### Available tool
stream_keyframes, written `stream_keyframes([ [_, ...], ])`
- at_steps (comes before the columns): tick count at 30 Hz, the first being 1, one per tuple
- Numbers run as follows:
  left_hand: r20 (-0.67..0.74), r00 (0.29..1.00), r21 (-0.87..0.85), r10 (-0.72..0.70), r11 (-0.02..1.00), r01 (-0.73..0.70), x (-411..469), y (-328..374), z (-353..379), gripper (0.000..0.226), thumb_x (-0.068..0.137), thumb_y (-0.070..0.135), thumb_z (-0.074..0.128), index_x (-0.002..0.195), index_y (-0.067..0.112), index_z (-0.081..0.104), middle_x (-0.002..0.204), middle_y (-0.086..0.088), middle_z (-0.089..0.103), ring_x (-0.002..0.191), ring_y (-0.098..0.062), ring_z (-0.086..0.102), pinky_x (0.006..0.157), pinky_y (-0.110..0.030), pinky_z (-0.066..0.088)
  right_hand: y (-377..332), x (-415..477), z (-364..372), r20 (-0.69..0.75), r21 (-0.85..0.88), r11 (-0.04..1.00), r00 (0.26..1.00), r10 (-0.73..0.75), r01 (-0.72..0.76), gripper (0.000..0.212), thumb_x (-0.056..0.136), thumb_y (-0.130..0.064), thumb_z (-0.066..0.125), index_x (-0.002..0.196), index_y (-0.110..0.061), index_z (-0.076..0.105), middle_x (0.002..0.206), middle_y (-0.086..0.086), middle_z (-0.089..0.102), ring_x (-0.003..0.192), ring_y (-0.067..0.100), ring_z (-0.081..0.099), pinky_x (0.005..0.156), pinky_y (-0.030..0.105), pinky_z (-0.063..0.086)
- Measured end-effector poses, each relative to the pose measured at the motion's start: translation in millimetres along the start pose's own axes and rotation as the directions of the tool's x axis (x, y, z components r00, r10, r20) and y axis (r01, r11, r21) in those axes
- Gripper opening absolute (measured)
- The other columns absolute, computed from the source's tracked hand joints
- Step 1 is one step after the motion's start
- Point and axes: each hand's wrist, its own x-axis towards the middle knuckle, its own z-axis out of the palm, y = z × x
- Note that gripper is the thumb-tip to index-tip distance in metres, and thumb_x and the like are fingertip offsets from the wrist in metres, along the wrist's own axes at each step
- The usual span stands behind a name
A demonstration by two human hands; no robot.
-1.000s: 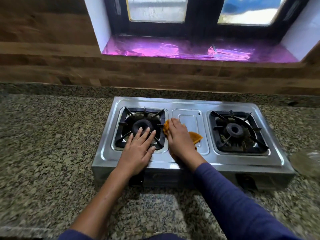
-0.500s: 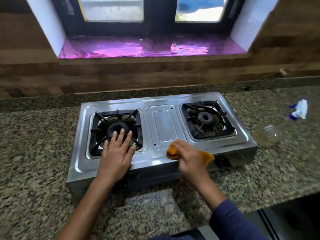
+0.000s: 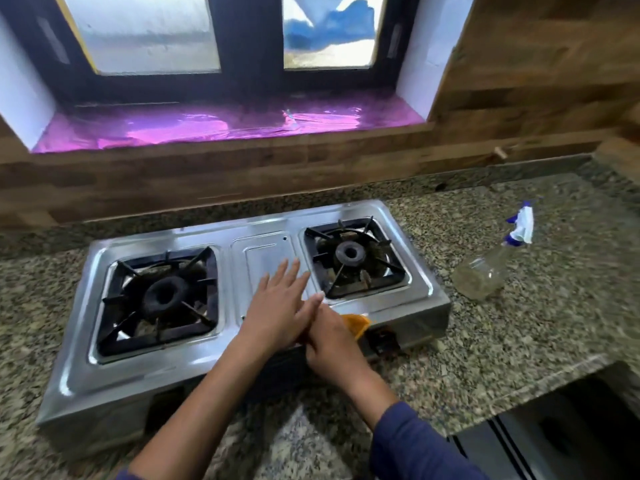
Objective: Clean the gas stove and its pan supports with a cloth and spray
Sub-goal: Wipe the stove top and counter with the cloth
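Speckled granite counter (image 3: 519, 323) bears steel stove (image 3: 194, 362); left hand (image 3: 277, 313) flat, fingers straight; right hand (image 3: 332, 344) grips orange cloth (image 3: 355, 323).

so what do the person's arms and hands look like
The left hand and right hand are bare, no gloves or rings visible. A dark blue long sleeve covers the right forearm short of the wrist; the left sleeve, same blue, shows only at the bottom edge.

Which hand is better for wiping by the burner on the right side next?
The right hand, probably. It grips the orange cloth at the stove's front edge, just below the right burner. The left hand lies flat with straight fingers on the middle panel and holds nothing.
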Motion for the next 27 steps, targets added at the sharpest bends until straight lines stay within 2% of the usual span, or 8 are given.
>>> stream_keyframes([
  [4, 0.005, 0.996, -0.023, 0.09, 0.996, -0.09, 35.9, 41.2, 17.9, 0.063, 0.1, 0.056, 0.028, 0.153, 0.023, 0.025, 0.163, 0.002, 0.007, 0.15, -0.014, -0.001, 0.12, -0.037, 0.003, 51.0, -18.8, -43.5, 0.006, 0.047, 0.998, 0.999, -0.039, 0.039, 0.058, 0.069, -0.01, 0.043, 0.124, -0.011, 0.06, 0.125, 0.013, 0.06, 0.114, 0.03, 0.053, 0.1, 0.037, 0.044],
  [7, -0.002, 0.994, -0.037, 0.113, 0.993, -0.113, 57.8, 66.2, 33.9, 0.061, 0.101, 0.051, 0.031, 0.153, 0.022, 0.025, 0.163, 0.002, 0.007, 0.15, -0.014, -0.003, 0.12, -0.036, 0.0, 110.0, -40.3, -76.4, -0.126, 0.004, 0.997, 0.989, 0.071, -0.071, 0.058, 0.075, -0.004, 0.046, 0.13, -0.015, 0.06, 0.135, 0.003, 0.057, 0.124, 0.021, 0.05, 0.108, 0.036, 0.039],
  [10, -0.004, 0.996, -0.019, 0.095, 0.995, -0.095, 77.6, 88.6, 51.2, 0.061, 0.102, 0.051, 0.028, 0.155, 0.022, 0.019, 0.163, 0.002, 0.003, 0.15, -0.014, -0.006, 0.119, -0.038, -0.003, 164.0, -46.2, -103.5, -0.204, -0.079, 0.978, 0.963, 0.174, -0.193, 0.049, 0.085, -0.005, 0.049, 0.133, -0.014, 0.058, 0.137, 0.005, 0.056, 0.129, 0.024, 0.048, 0.112, 0.041, 0.037],
  [15, -0.083, 0.995, 0.143, 0.061, 0.988, -0.049, 85.6, 100.0, 79.7, 0.07, 0.093, 0.053, 0.005, 0.156, 0.021, 0.007, 0.162, 0.003, 0.0, 0.15, -0.017, -0.001, 0.119, -0.042, -0.007, 191.2, -8.0, -119.3, -0.094, -0.226, 0.959, 0.984, 0.154, -0.172, 0.051, 0.099, -0.02, 0.04, 0.149, -0.014, 0.035, 0.157, 0.002, 0.031, 0.147, 0.02, 0.021, 0.121, 0.034, 0.016],
  [18, -0.139, 0.988, 0.181, 0.061, 0.983, -0.035, 82.4, 96.6, 89.5, 0.065, 0.095, 0.044, 0.017, 0.155, 0.019, 0.017, 0.162, 0.0, 0.011, 0.149, -0.018, 0.012, 0.118, -0.04, -0.002, 194.7, 34.3, -120.2, -0.074, -0.221, 0.961, 0.985, 0.153, -0.165, 0.053, 0.101, -0.019, 0.036, 0.153, -0.013, 0.026, 0.161, 0.002, 0.02, 0.15, 0.019, 0.009, 0.121, 0.032, 0.004],
  [21, -0.153, 0.987, 0.159, 0.039, 0.987, -0.014, 84.2, 98.7, 90.5, 0.065, 0.094, 0.042, 0.018, 0.155, 0.019, 0.019, 0.161, 0.001, 0.017, 0.148, -0.017, 0.015, 0.117, -0.039, -0.003, 206.9, 90.5, -120.7, -0.019, -0.237, 0.962, 0.991, 0.133, -0.134, 0.054, 0.099, -0.014, 0.037, 0.151, -0.011, 0.028, 0.161, 0.006, 0.021, 0.149, 0.024, 0.011, 0.122, 0.038, 0.01],
  [24, -0.122, 0.992, 0.138, 0.032, 0.99, -0.015, 84.4, 98.3, 86.3, 0.069, 0.09, 0.049, 0.004, 0.155, 0.024, 0.005, 0.162, 0.005, 0.006, 0.149, -0.011, 0.0, 0.117, -0.034, -0.012, 217.1, 140.7, -123.3, 0.029, -0.195, 0.975, 0.993, 0.111, -0.103, 0.053, 0.097, -0.011, 0.039, 0.15, -0.009, 0.032, 0.159, 0.009, 0.026, 0.148, 0.028, 0.015, 0.122, 0.039, 0.012],
  [27, -0.085, 0.996, 0.14, 0.02, 0.99, -0.007, 86.0, 97.5, 82.9, 0.072, 0.087, 0.052, -0.002, 0.154, 0.027, -0.001, 0.163, 0.007, 0.003, 0.149, -0.009, -0.004, 0.117, -0.033, -0.014, 224.8, 158.1, -126.3, 0.072, -0.154, 0.985, 0.993, 0.091, -0.079, 0.051, 0.098, -0.01, 0.041, 0.149, -0.01, 0.036, 0.158, 0.008, 0.029, 0.148, 0.026, 0.017, 0.122, 0.036, 0.011],
])
